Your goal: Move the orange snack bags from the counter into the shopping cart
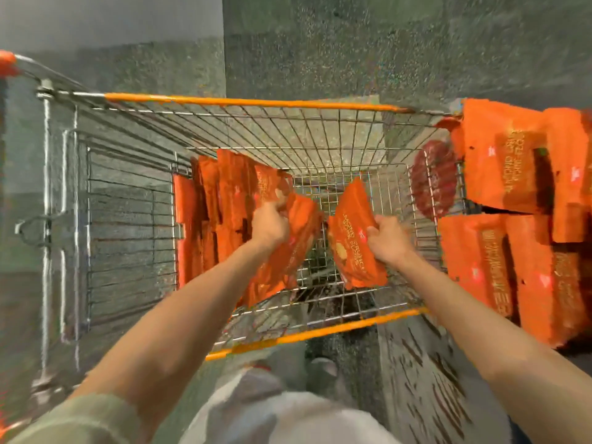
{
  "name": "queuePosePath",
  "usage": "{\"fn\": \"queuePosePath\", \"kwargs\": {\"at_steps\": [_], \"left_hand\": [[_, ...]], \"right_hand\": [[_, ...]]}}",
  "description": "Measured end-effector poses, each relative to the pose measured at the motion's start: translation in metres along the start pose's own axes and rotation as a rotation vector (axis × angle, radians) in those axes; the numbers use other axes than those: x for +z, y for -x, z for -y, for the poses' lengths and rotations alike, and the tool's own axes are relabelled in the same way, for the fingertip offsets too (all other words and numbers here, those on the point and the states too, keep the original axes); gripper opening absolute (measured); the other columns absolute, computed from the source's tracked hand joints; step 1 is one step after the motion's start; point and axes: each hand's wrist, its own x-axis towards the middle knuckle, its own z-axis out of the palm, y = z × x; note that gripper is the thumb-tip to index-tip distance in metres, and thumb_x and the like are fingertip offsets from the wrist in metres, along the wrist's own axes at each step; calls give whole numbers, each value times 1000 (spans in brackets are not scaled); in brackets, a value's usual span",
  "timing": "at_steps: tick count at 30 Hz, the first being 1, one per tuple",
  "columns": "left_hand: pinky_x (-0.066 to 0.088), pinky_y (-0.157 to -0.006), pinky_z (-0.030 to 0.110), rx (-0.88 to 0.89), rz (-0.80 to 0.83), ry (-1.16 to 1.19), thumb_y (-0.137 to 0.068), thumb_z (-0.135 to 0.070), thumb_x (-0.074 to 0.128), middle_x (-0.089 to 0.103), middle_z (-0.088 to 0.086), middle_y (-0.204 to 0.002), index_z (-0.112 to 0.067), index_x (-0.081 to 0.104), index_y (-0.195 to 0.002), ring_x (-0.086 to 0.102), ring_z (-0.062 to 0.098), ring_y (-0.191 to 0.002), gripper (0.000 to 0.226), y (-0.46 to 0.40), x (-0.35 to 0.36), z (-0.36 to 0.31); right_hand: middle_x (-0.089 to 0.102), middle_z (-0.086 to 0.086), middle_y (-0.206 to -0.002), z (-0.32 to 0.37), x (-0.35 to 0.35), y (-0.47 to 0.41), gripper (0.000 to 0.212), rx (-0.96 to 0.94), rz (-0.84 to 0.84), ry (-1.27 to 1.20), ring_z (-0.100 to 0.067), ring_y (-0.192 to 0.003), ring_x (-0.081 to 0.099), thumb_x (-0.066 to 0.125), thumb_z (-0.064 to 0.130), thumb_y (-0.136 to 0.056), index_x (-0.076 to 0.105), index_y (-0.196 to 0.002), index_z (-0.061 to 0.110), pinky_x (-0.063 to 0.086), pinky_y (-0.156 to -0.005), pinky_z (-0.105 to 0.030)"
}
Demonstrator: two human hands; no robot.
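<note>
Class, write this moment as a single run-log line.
left hand: grips bag | right hand: grips bag | both over cart | more bags outside cart, right

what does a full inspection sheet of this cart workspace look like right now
surface: speckled grey stone floor under the cart; counter itself hidden under bags
job's things: silver wire shopping cart with orange rails; row of orange snack bags standing at its left end; more orange bags stacked outside to the right
clutter: round dark red label on cart's right end
grippers: left hand grips a bunch of orange bags; right hand grips one orange bag, both inside the basket
cables: nothing seen
surroundings: person's pale trousers and grey shoes; image blurred
</note>
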Motion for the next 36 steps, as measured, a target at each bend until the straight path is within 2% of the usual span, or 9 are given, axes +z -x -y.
{"fn": "queuePosePath", "kwargs": {"at_steps": [2, 6, 13, 19, 22, 24, 30, 33, 36], "left_hand": [[47, -90, 34, -87, 3, -13, -82, -3, 48, 70, 18, -108, -8, 69, -107, 63, 34, -105, 33, -7, 7, 24], [48, -83, 37, -129, 45, -78, -80, -5, 51, 71, 20, -101, -8, 69, -100, 63, 37, -102, 27, -7, 9, 61], [44, -69, 30, -137, 98, -100, -82, -7, 50, 69, 14, -95, -7, 66, -96, 64, 33, -89, 21, -12, 6, 76], [44, -69, 30, -139, 54, -51, -77, -7, 50, 70, 12, -87, -8, 66, -88, 63, 34, -83, 20, -12, 1, 81], [53, -77, 40, -152, 60, -59, -73, -9, 48, 70, 12, -88, -12, 64, -86, 63, 37, -86, 21, -10, 1, 91], [54, -79, 44, -153, 66, -80, -74, -11, 47, 70, 12, -91, -14, 64, -89, 63, 38, -90, 22, -10, 1, 99], [53, -76, 41, -121, 90, -61, -90, -22, 46, 71, 12, -91, -17, 63, -90, 64, 36, -89, 18, -15, 7, 96], [51, -74, 38, -118, 94, -54, -91, -21, 45, 70, 11, -90, -19, 59, -83, 64, 36, -89, 15, -16, 8, 96], [50, -76, 35, -112, 112, -42, -93, -23, 45, 70, 8, -94, -20, 61, -91, 64, 31, -91, 17, -14, 5, 98]], "right_hand": [[65, -11, -91, 0, 16, -14, 19, 7, 47, -9, -27, -82, 63, 43, 10, -98, 61, -98, 14, 49, -66, -28], [67, -11, -103, 2, 42, -35, 25, 52, 48, -36, -29, -92, 64, 41, 12, -99, 63, -111, 9, 53, -85, -40], [65, -9, -100, 31, 74, -56, 22, -4, -64, -17, -27, -83, 61, 40, 13, -100, 60, -107, 6, 50, -71, -34], [61, -4, -93, 64, 103, -68, 20, -43, -124, -71, -24, -81, 58, 37, 15, -101, 56, -98, 9, 49, -73, -34], [66, -8, -93, 77, 114, -76, 22, -77, -183, -103, -30, -85, 63, 38, 19, -99, 58, -95, 9, 54, -80, -47], [67, -9, -91, 86, 120, -80, 24, -101, -180, -92, -29, -82, 62, 38, 19, -99, 59, -94, 8, 53, -76, -43], [68, -11, -92, 105, 131, -96, 21, -124, -30, -159, -30, -82, 64, 43, 26, -98, 59, -92, 12, 53, -72, -36], [66, -5, -110, 112, 133, -97, 30, -100, 175, -320, -24, -93, 66, 51, 35, -96, 55, -118, 16, 58, -80, -45], [56, -4, -127, 113, 128, -91, 46, -71, 306, -422, -16, -106, 60, 53, 33, -96, 42, -137, 14, 56, -84, -35]]}}
